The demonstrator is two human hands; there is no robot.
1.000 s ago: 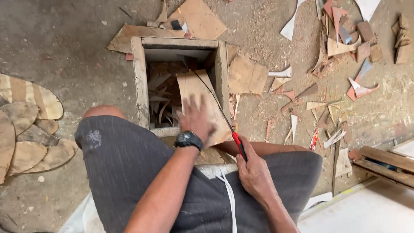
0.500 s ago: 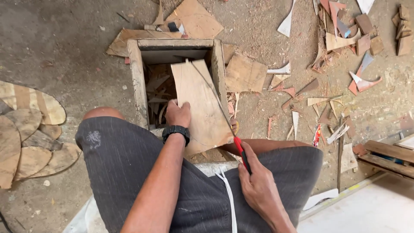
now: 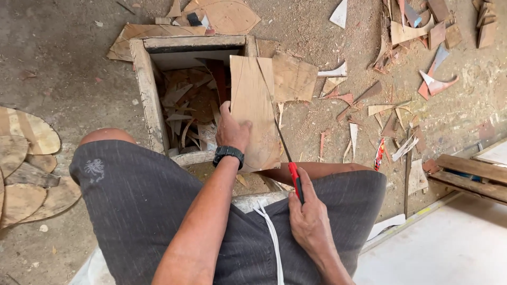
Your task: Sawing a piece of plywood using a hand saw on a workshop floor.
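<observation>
While the person sits with knees apart over the dusty floor, the left hand (image 3: 232,128) presses down on a thin plywood sheet (image 3: 255,108), fingers curled over its left edge, a black wristwatch (image 3: 228,153) on the wrist. The sheet lies tilted across the right rim of an open wooden box (image 3: 146,92), which holds a heap of wood offcuts (image 3: 185,108). The right hand (image 3: 309,219) is closed around the red handle of a slim saw (image 3: 288,158), whose dark blade runs up and away across the sheet's right part; whether the teeth bite into the wood is, I think, too fine to make out. Rounded plywood cutouts (image 3: 24,163) lie stacked at the far left, and scattered scraps (image 3: 401,121) litter the ground to the right.
</observation>
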